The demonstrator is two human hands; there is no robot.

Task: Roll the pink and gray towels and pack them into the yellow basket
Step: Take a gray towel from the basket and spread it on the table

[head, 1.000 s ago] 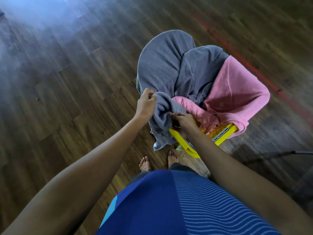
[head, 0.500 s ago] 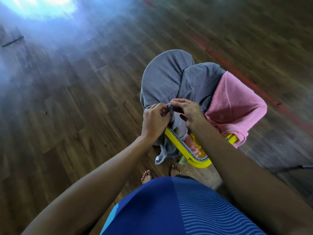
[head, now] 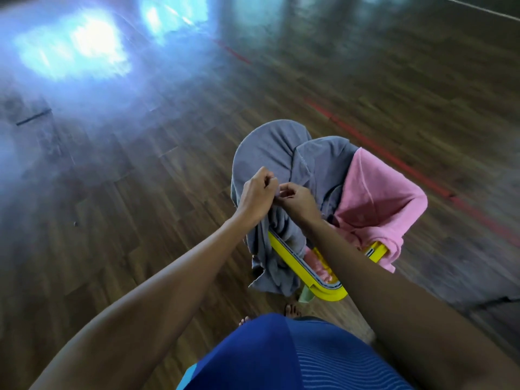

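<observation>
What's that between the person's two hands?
A bunched edge of the gray towel, pinched by the left hand and right hand, seen in the head view.

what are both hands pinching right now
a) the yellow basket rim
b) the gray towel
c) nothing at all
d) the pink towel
b: the left hand and right hand meet with curled fingers on a bunched edge of the gray towel, which drapes over the yellow basket; the pink towel hangs untouched on the basket's right side.
</observation>
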